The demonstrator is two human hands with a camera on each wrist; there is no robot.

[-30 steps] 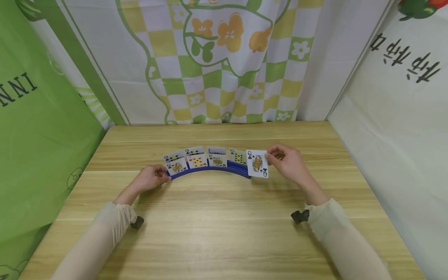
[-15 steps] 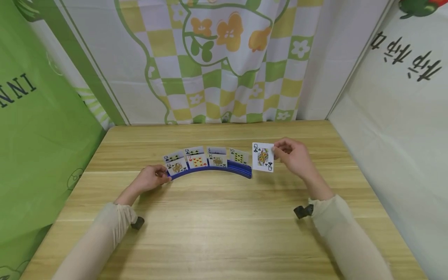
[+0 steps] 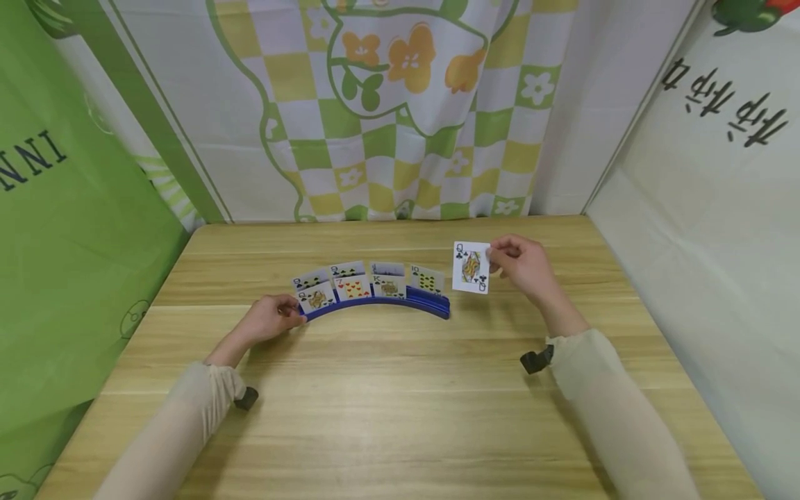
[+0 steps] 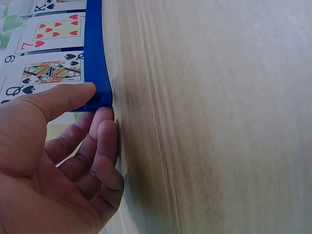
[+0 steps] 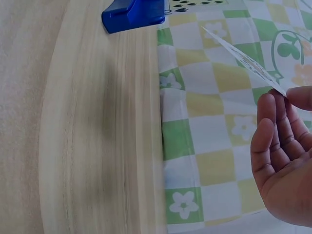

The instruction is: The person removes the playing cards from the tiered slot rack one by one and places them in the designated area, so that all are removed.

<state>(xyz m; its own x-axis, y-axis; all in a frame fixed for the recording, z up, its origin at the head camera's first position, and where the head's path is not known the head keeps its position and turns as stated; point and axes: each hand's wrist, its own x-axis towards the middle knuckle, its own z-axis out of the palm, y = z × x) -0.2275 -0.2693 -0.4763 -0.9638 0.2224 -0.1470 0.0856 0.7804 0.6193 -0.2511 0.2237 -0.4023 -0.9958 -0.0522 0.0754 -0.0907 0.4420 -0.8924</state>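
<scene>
A curved blue card holder (image 3: 375,301) stands on the table, with playing cards in two rows. In its front row are a queen of spades (image 4: 51,72), a seven of hearts (image 3: 353,287) and a king (image 3: 389,287). At the back right a ten (image 3: 427,279) stands alone over a bare blue slot. My left hand (image 3: 269,320) grips the holder's left end, thumb on top and fingers against the end. Off the holder's right end, my right hand (image 3: 523,269) pinches a queen of clubs (image 3: 471,268) by its right edge, raised above the table.
The wooden table (image 3: 387,417) runs back to a checked, flowered curtain (image 3: 387,153). A green cloth (image 3: 75,229) hangs on the left and a white one with writing (image 3: 700,208) on the right. Black wrist cameras are strapped at both sleeves.
My right hand has drawn the queen of clubs away from the holder's right end, rightward and then upward in the head view. The left hand and the holder stay in place.
</scene>
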